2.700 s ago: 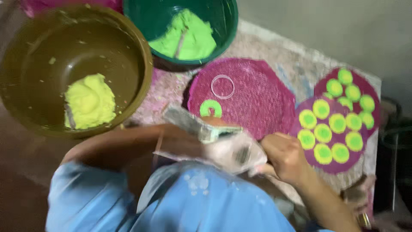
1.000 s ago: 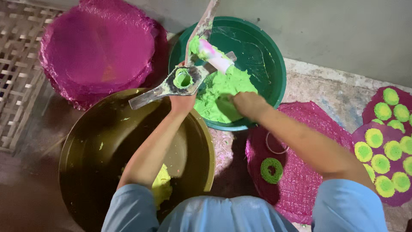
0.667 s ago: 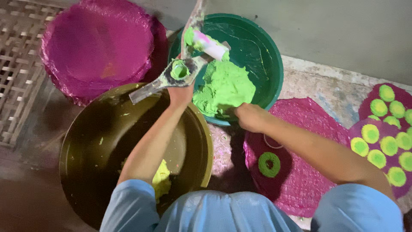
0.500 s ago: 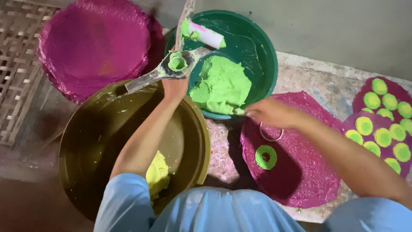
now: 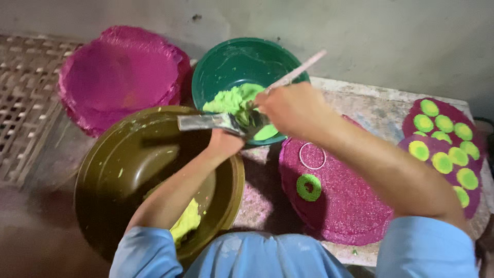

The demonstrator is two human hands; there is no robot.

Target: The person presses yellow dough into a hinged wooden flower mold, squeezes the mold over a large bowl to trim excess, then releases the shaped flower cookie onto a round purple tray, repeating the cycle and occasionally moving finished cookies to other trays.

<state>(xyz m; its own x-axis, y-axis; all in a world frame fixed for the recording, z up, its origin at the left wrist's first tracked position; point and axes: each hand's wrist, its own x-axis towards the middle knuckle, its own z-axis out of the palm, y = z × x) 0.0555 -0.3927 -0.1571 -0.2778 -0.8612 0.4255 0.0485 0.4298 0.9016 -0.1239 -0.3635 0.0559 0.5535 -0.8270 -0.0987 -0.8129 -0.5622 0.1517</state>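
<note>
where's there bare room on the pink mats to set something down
The near pink mat is bare around its green ring and wire hoop. The stacked pink mats at the far left hold nothing. The right mat is crowded with green-yellow discs.

My left hand (image 5: 224, 144) holds a dull metal mould (image 5: 213, 122); at twelve o'clock, a glossy green plastic basin (image 5: 226, 64).

- Green bowl (image 5: 226, 64), upper centre: light green paste (image 5: 231, 100) inside.
- Olive-brown bowl (image 5: 128, 170), lower left: pale yellow paste (image 5: 186, 222).
- Magenta mat (image 5: 339, 201), centre-right: green ring (image 5: 309, 187).
- Far-right mats (image 5: 411, 121): yellow-green discs (image 5: 442, 162).
- Sleeves (image 5: 427, 249) light blue.
</note>
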